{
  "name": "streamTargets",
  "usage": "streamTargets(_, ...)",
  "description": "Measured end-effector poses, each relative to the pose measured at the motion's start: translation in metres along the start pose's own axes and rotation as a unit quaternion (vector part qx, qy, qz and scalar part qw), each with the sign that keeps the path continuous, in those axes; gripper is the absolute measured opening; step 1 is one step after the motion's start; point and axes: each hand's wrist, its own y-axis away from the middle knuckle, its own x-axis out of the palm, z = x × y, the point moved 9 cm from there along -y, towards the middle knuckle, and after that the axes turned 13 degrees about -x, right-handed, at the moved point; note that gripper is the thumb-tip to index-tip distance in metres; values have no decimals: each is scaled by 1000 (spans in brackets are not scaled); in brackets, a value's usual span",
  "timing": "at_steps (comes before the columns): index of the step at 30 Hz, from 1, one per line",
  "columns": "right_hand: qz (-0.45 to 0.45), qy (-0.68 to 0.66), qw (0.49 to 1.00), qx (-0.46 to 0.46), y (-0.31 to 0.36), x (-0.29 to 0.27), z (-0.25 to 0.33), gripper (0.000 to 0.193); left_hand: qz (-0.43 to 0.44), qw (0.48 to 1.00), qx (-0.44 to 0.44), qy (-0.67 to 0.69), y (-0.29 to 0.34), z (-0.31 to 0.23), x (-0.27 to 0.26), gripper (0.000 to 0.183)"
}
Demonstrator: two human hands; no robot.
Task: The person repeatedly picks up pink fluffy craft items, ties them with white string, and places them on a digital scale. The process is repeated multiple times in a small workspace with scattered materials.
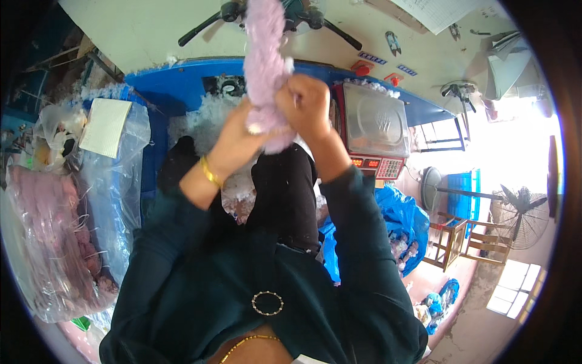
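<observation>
To the right of the hands is a red scale [376, 121], and its little screen [367, 163] has red glowing numbers. Past the hands on the right, small blue labels [372, 58] with white marks sit by red buttons [362, 68], and farther off is a sheet of paper [433, 13] with writing too small to read. Left of the hands lies a lined notepad [106, 127]. The pink fluffy thing [264, 60] is between the two hands. The left hand [237, 136] is wrapped around its lower part. The right hand [306, 106] is curled up at its right side, but its fingertips are hidden, so I cannot tell if they pinch it. The pink fluffy thing is long and thin. Its long way runs from the person's lap toward the table [139, 36]. The long end points away, past both hands, and a short end pokes out on the person's side.
</observation>
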Motion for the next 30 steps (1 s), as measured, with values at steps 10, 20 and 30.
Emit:
streamTargets(10,-27,26,993,114,-14,6,-9,25,74,963,-157,205,-17,4,-3,40)
streamTargets(20,32,-304,930,203,24,1,-10,23,235,866,-232,377,-8,16,-1,52)
streamTargets(30,180,69,975,107,-6,6,26,57,74,958,-197,193,-8,16,11,34)
